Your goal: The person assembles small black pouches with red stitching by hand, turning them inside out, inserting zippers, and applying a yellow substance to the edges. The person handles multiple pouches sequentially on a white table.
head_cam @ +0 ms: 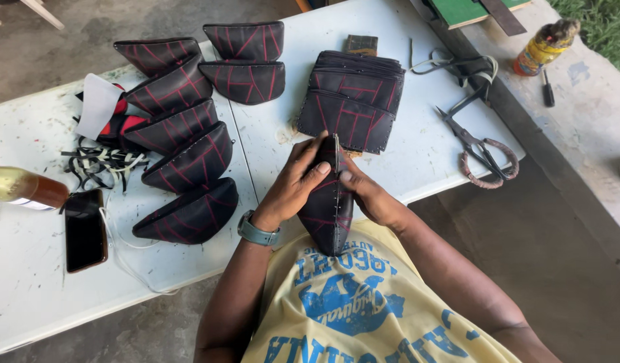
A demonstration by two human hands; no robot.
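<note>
I hold a black leather piece with red stitched lines (328, 205) upright against my chest, its punched seam edge facing me. My left hand (293, 185) grips its left side, thumb near the top edge. On the right side my right hand (370, 195) pinches the same piece. Just beyond my hands lies a stack of flat black-and-red leather panels (354, 97) on the white table (417, 144).
Several finished black-and-red curved leather pieces (189, 144) lie in a row at left, with two more (244, 64) behind. Black and white laces (98, 165), a phone (85, 230), a bottle (24, 188), scissors (481, 151) and a glue bottle (542, 47) are around.
</note>
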